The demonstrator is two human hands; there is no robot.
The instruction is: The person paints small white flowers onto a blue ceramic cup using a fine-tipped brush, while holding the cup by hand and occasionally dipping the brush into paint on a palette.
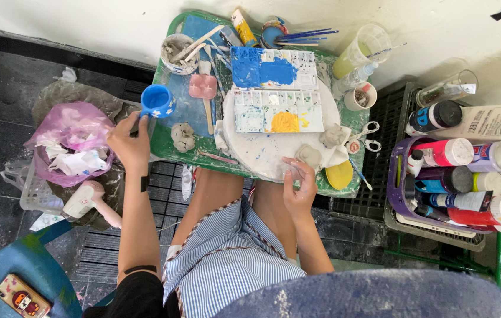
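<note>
Nearest the camera: a blue-and-white striped apron [227,259] over the lap, knees tucked under the near edge of the green table [165,147].

Right hand [299,185] sits at the table's near edge, right of centre, fingers curled down onto the rim of the round white board [262,154]. Whether it pinches anything there I cannot tell. A small grey clay lump [309,155] lies just beyond the fingertips, touching or nearly so. A yellow disc [339,175] overhangs the near right edge beside it.

Left hand [128,144] is off the table's left edge, closed around the handle of a blue cup [157,100], which is held at the left edge, partly over the tabletop. Just left of that hand, a basket with a pink plastic bag [73,141] of crumpled paper crowds the edge; little free room there.

Near left part of the table: another clay lump [183,136] on bare green surface, the most open patch.

Middle: two paint palettes [279,109] lie on the white board, blue and yellow paint in them. Scissors [367,136] lie toward the right edge.

Far edge: a clay-smeared bowl of tools [178,53], brushes [303,35], a clear cup of yellowish liquid [361,50] at the far right corner.

Right of the table, well apart: a purple basket of paint bottles [457,188].
</note>
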